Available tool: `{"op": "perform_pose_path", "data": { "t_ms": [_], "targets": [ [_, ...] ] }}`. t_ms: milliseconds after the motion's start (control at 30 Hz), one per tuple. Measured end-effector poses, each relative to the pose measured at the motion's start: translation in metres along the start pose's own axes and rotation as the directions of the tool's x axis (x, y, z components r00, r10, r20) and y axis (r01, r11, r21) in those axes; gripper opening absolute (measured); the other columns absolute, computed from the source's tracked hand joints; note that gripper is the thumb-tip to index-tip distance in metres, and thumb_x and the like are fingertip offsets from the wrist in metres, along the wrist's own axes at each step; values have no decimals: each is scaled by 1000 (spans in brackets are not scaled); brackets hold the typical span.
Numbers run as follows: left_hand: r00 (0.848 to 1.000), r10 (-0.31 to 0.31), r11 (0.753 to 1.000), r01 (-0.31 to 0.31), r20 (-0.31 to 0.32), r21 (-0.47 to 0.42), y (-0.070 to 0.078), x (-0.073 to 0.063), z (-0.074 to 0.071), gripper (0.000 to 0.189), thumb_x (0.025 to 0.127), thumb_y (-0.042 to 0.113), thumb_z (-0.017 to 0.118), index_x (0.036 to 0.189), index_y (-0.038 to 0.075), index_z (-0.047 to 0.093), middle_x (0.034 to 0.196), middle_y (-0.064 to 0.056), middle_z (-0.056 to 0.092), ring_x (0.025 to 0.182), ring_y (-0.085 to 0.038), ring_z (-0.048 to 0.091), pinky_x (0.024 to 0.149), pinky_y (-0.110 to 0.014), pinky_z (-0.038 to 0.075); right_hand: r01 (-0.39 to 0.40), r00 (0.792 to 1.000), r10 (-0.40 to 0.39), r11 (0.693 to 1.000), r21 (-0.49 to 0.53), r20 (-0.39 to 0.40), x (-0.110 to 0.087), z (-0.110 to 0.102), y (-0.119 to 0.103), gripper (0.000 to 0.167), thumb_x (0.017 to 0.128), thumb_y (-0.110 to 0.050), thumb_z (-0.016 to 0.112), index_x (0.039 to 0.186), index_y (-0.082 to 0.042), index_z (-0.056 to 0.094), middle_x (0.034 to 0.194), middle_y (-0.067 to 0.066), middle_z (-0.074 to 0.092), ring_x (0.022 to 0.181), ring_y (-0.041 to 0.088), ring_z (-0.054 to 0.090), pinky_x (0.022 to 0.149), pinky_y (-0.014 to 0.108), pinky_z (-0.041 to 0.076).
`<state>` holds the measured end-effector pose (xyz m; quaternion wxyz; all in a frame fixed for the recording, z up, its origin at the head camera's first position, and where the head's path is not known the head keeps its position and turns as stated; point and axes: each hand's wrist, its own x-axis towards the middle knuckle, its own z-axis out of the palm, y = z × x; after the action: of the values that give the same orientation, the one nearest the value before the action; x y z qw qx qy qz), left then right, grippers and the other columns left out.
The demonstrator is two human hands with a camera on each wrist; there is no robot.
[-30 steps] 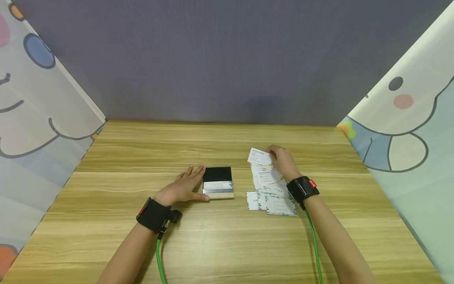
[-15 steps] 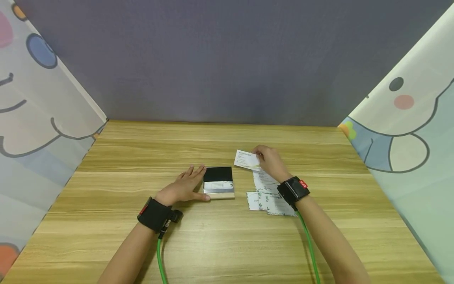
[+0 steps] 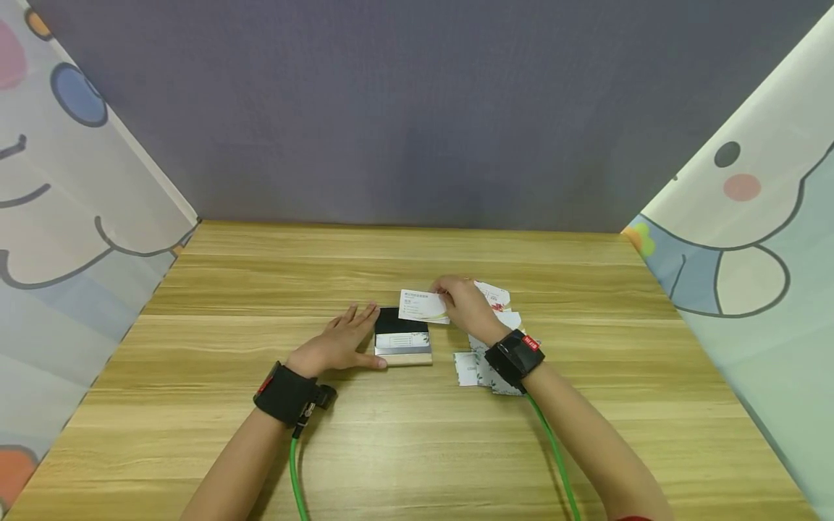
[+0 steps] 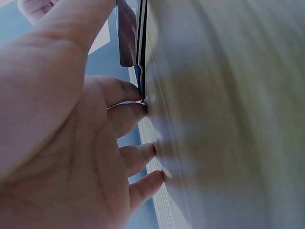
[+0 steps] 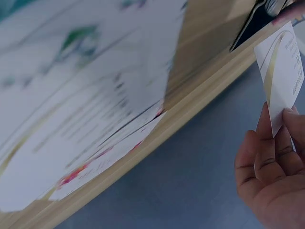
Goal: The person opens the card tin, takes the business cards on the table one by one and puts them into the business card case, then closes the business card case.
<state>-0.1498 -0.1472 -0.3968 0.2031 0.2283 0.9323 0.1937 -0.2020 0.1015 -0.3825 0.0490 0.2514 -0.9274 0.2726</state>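
Note:
My right hand (image 3: 470,310) pinches a white business card (image 3: 422,306) by its right end, thumb against curled fingers. In the head view the card overlaps the far edge of a black and silver card case (image 3: 402,318), which has a printed card in its lower part. Spread and fairly straight, my left hand (image 3: 337,343) rests at the left side of the case, thumb by its near corner. The left wrist view has those fingertips (image 4: 153,149) down on the table beside the case's thin edge. Just the printed face of the pinched card (image 5: 282,67) shows in the right wrist view.
More printed cards (image 3: 466,369) lie overlapping to the right of the case, partly hidden under my right hand and wrist. A wooden table (image 3: 391,449) carries everything. A grey panel (image 3: 404,116) rises behind it, and green cables (image 3: 554,456) trail from both wristbands.
My right hand has moved left from the loose cards, carrying one business card to the far edge of the case. My left hand has stayed in place.

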Motion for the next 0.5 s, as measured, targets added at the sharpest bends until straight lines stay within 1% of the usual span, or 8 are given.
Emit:
{"op": "perform_pose_path", "data": {
  "t_ms": [167,333,500],
  "targets": [
    [1000,-9,1000,9,3,5,2,0,0,99,80,54,60,148,4,7,154,-13,1,140,-40,-2,110,-60,8,38,999,-38,999,9,8,1,7,-9,22,87,7,51,97,-4,67,97,10,68,87,20,64,71,30,52],
    [1000,-13,1000,13,2,8,2,0,-1,100,80,55,60,148,5,7,154,-14,2,140,-40,-2,110,-60,9,59,998,-60,998,18,12,1,12,-16,23,87,8,51,98,-5,67,99,10,68,92,19,63,73,30,52],
    [1000,-11,1000,11,-2,2,1,1,0,101,80,55,60,148,6,4,154,-13,3,139,-41,-2,109,-60,9,73,997,-74,997,32,18,2,16,-21,23,86,8,52,98,-5,67,99,9,67,93,19,63,74,30,52]
  ]
}}
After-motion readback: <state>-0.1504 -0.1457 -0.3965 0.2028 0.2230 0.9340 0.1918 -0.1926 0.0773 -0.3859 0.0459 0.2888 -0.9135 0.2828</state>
